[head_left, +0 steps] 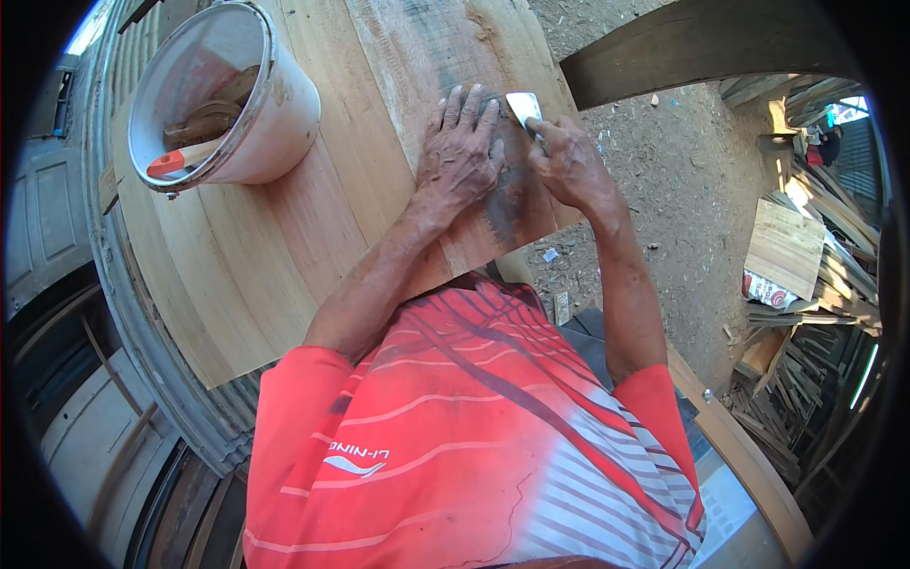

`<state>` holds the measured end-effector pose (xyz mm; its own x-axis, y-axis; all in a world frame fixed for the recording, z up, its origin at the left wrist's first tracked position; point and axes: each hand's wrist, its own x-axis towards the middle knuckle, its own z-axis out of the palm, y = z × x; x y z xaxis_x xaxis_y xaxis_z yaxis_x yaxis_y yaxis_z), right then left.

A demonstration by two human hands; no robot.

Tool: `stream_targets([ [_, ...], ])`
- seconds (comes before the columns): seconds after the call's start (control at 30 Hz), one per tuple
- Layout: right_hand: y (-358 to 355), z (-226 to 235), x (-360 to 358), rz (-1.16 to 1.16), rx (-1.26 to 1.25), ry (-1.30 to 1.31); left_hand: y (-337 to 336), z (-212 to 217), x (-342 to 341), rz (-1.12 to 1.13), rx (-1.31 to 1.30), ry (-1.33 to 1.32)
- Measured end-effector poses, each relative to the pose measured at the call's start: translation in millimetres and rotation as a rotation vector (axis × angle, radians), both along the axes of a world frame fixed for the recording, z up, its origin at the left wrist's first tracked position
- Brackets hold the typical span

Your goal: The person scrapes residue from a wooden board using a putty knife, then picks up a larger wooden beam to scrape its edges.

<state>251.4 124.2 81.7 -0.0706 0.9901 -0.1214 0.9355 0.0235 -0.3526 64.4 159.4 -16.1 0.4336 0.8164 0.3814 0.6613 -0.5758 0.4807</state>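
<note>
Flat on the wooden panel (313, 228) rests my left hand (462, 152), its fingers stretched out and pointing away from me. My right hand (572, 166) is closed round the handle of a putty knife (523, 107), near the panel's right edge. The knife's pale metal blade points up and left, close to the wood; whether it touches the surface I cannot tell. Beneath and between my hands the boards carry a dark grey stain (507, 199). Most of the knife's handle is hidden in my fingers.
A white bucket (289, 123) stands on the panel at the far left, holding brown material and a tool with an orange-tipped handle (180, 158). A dark curved board (701, 52) lies beyond the panel's right. Stacked wood (785, 247) sits at the far right, over littered ground (673, 209).
</note>
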Motion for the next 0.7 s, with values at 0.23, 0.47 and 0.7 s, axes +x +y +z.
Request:
stream_targets([
  [0.23, 6, 12, 20, 0.013, 0.008, 0.020, -5, 0, 7, 0.027, -0.010, 0.016],
  [0.47, -10, 26, 28, 0.063, -0.103, 0.024, -7, 3, 5, 0.045, -0.037, 0.022],
  [0.7, -9, 20, 45, 0.208, -0.079, 0.078, -14, 4, 17, 0.132, -0.007, 0.089],
])
